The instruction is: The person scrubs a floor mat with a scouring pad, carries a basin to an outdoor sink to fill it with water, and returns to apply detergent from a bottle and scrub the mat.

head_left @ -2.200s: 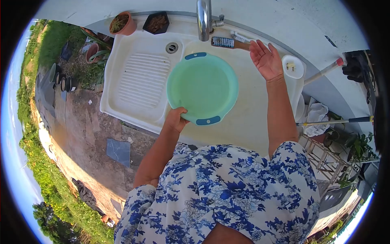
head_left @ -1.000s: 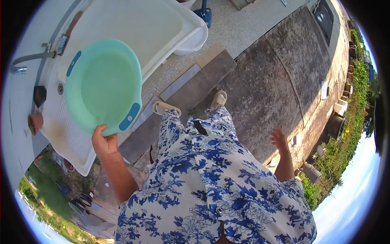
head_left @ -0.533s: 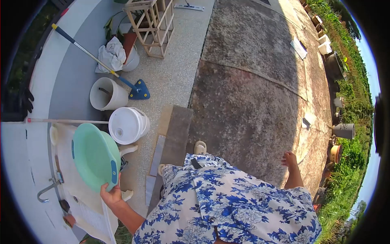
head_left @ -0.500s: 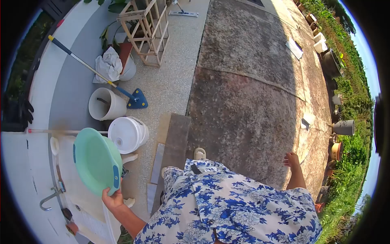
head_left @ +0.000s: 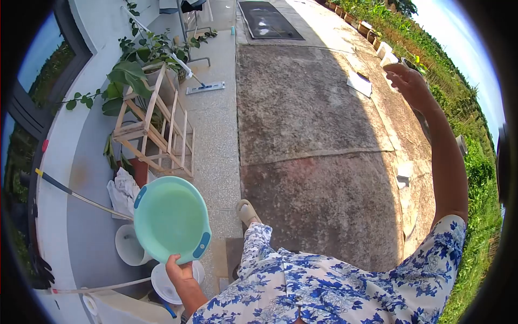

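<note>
A light green plastic basin (head_left: 171, 218) with blue grips hangs in front of me at the left. My left hand (head_left: 182, 272) is closed on its near rim, beside one blue grip. Below the basin are a white lidded bucket (head_left: 164, 283) and a pale open bucket (head_left: 128, 245), both partly covered by it. My right hand (head_left: 411, 86) is raised far out to the right, its fingers apart and holding nothing. It overlaps the row of pots along the plants.
A wooden frame stand (head_left: 156, 127) with leafy plants stands by the wall. A flat mop (head_left: 205, 88) lies beyond it. A long-handled pole (head_left: 81, 194) leans at the left. A dark mat (head_left: 270, 20) lies farther ahead on the concrete.
I have stepped forward, and the basin has moved past the sink over the buckets, still in my left hand. My right arm has swung up and outward.
</note>
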A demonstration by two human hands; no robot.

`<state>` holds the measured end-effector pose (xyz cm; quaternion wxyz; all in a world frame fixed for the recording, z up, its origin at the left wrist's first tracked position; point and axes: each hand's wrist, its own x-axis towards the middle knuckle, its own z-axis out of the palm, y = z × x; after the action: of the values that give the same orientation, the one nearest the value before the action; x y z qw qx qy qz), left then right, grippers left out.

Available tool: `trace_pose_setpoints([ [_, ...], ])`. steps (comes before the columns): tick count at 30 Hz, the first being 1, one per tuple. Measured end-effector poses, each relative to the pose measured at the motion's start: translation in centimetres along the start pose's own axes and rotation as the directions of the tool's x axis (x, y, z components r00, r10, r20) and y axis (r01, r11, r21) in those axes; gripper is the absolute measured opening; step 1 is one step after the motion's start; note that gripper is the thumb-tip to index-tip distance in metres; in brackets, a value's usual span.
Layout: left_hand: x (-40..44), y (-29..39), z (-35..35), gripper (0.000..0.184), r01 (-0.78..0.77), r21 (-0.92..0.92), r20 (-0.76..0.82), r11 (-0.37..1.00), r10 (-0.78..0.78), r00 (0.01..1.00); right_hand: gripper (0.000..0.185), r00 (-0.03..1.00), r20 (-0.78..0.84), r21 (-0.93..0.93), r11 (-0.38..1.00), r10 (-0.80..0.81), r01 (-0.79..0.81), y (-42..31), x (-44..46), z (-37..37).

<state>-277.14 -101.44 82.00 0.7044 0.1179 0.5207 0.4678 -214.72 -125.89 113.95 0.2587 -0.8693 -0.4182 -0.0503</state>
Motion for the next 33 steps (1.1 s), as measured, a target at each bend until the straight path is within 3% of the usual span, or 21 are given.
trace_pose_setpoints([
  [1, 0.8, -0.8, 2.5, 0.061, -0.008, 0.020, -0.004, 1.000, 0.008, 1.000, 0.029, 0.987, -0.005, -0.178, 0.972, -0.158, 0.155, -1.8, 2.3, 1.7],
  [2, 1.7, -1.7, 5.6, 0.062, -0.019, 0.030, 0.004, 0.999, 0.019, 1.000, 0.029, 0.984, 0.086, -0.266, 0.949, -0.154, 0.172, -4.8, 3.3, 3.2],
  [3, 3.4, -2.5, 8.0, 0.062, -0.006, 0.018, 0.005, 1.000, 0.006, 1.000, 0.027, 0.982, 0.158, -0.225, 0.964, -0.104, 0.139, -6.3, 4.5, 5.3],
  [5, 6.5, -3.3, 10.7, 0.062, 0.153, 0.003, 0.067, 0.988, -0.153, 0.986, 0.032, 0.927, 0.301, -0.198, 0.937, -0.222, 0.288, -5.1, 5.3, 10.0],
  [8, 10.8, -2.9, 17.6, 0.060, 0.187, 0.099, 0.030, 0.977, -0.190, 0.981, 0.034, 0.784, 0.605, -0.280, 0.959, 0.139, 0.047, -1.6, 5.9, 14.9],
  [10, 13.6, -2.7, 22.7, 0.058, 0.206, 0.105, 0.093, 0.973, -0.215, 0.972, 0.035, 0.791, 0.527, -0.282, 0.942, 0.310, -0.182, 4.1, 4.6, 14.3],
  [11, 14.6, -2.8, 24.8, 0.056, 0.232, 0.097, 0.138, 0.968, -0.244, 0.960, 0.036, 0.801, 0.396, -0.187, 0.893, 0.449, -0.409, 9.5, 2.4, 13.4],
  [13, 16.8, -3.1, 29.9, 0.055, 0.221, 0.112, 0.104, 0.969, -0.233, 0.967, 0.035, 0.750, 0.073, -0.190, 0.747, 0.658, -0.637, 20.0, -3.2, 7.9],
  [14, 18.2, -3.1, 32.3, 0.055, 0.207, 0.123, 0.087, 0.971, -0.218, 0.972, 0.039, 0.462, -0.035, -0.067, 0.460, 0.886, -0.886, 20.4, -4.7, 4.3],
  [15, 20.4, -3.4, 33.6, 0.058, 0.201, 0.151, 0.134, 0.968, -0.221, 0.966, 0.045, 0.237, -0.164, 0.035, 0.245, 0.958, -0.969, 22.8, -7.5, 0.7],
  [16, 21.8, -3.5, 35.8, 0.058, 0.190, 0.148, 0.142, 0.971, -0.211, 0.967, 0.048, -0.028, -0.272, 0.320, 0.064, 0.962, -0.945, 25.2, -10.9, -2.9],
  [17, 23.0, -3.5, 38.1, 0.060, 0.190, 0.139, 0.143, 0.972, -0.210, 0.967, 0.050, -0.308, -0.380, 0.652, 0.016, 0.872, -0.758, 27.8, -13.9, -5.6],
  [18, 23.8, -3.6, 40.1, 0.061, 0.190, 0.127, 0.135, 0.973, -0.207, 0.969, 0.051, -0.390, -0.378, 0.915, 0.277, 0.839, -0.292, 30.4, -16.8, -7.3],
  [20, 23.7, -3.0, 45.3, 0.062, 0.137, 0.102, 0.151, 0.985, -0.151, 0.977, 0.042, -0.595, -0.359, 0.905, 0.425, 0.719, -0.033, 34.1, -18.3, -6.4],
  [22, 27.3, -1.7, 50.5, 0.063, 0.114, 0.138, 0.173, 0.984, -0.137, 0.975, 0.035, -0.723, -0.160, 0.900, 0.400, 0.672, 0.172, 39.0, -16.1, -0.3],
  [24, 30.9, -1.3, 52.8, 0.067, 0.198, 0.184, 0.156, 0.963, -0.227, 0.961, 0.030, -0.672, -0.005, 0.866, 0.339, 0.740, 0.367, 44.9, -9.3, 4.3],
  [25, 32.1, -1.0, 54.9, 0.068, 0.238, 0.164, 0.219, 0.957, -0.271, 0.937, 0.028, -0.557, 0.029, 0.870, 0.254, 0.830, 0.423, 47.1, -3.1, 6.2],
  [28, 36.0, -0.4, 60.5, 0.068, 0.243, 0.195, 0.202, 0.950, -0.281, 0.938, 0.028, -0.062, -0.097, 0.995, 0.099, 0.993, 0.025, 44.9, 20.4, 8.7],
  [31, 38.3, 0.8, 67.5, 0.066, 0.192, 0.239, 0.225, 0.952, -0.246, 0.943, 0.033, 0.456, -0.136, 0.916, 0.287, 0.879, -0.281, 29.7, 41.7, 13.6],
  [32, 39.9, 0.9, 69.9, 0.066, 0.193, 0.254, 0.229, 0.948, -0.253, 0.940, 0.032, 0.630, -0.148, 0.828, 0.444, 0.763, -0.343, 25.7, 46.4, 15.8],
  [33, 41.6, 0.8, 71.7, 0.066, 0.185, 0.267, 0.200, 0.946, -0.242, 0.949, 0.031, 0.736, -0.157, 0.575, 0.667, 0.658, -0.473, 22.5, 50.6, 17.9],
])
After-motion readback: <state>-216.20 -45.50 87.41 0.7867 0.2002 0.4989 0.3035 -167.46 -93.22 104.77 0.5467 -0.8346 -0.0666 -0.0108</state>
